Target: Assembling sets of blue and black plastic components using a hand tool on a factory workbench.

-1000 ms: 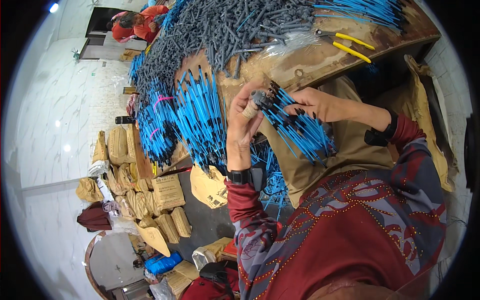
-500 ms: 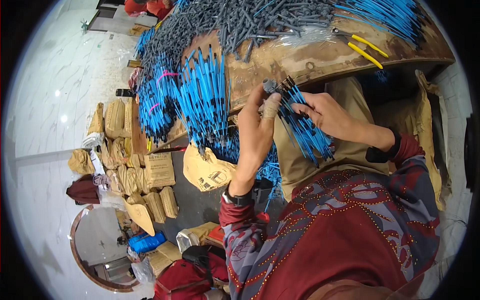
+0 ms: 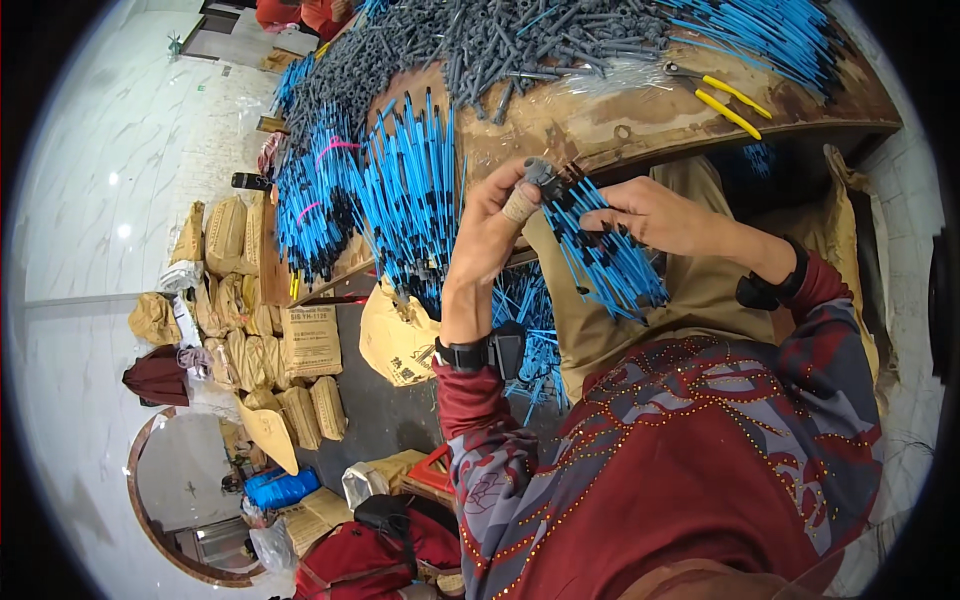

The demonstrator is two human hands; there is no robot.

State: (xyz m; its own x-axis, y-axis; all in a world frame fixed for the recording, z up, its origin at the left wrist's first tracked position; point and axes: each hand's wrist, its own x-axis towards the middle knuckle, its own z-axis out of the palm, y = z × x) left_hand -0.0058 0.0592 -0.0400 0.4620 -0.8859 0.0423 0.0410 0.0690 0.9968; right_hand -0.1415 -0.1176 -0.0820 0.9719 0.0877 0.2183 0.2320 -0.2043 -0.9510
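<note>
My left hand (image 3: 497, 215) is closed on a grey plastic fitting (image 3: 541, 174), with tape wrapped round its thumb. Just right of it, my right hand (image 3: 655, 212) grips a loose bundle of thin blue sticks with black ends (image 3: 605, 255). The bundle slants down over my lap, its upper ends touching or nearly touching the grey fitting; which of the two I cannot tell. My right fingertips are partly hidden among the sticks.
Grey plastic parts (image 3: 540, 50) lie heaped across the wooden table (image 3: 600, 115). Yellow-handled pliers (image 3: 722, 98) rest near its edge. Blue stick bundles (image 3: 410, 190) stand at left, above a brown paper sack (image 3: 395, 335). A person in red (image 3: 300, 14) sits at the far left.
My left hand has shifted slightly left and turned, still with the grey fitting. The blue sticks have spread a little wider in my right hand.
</note>
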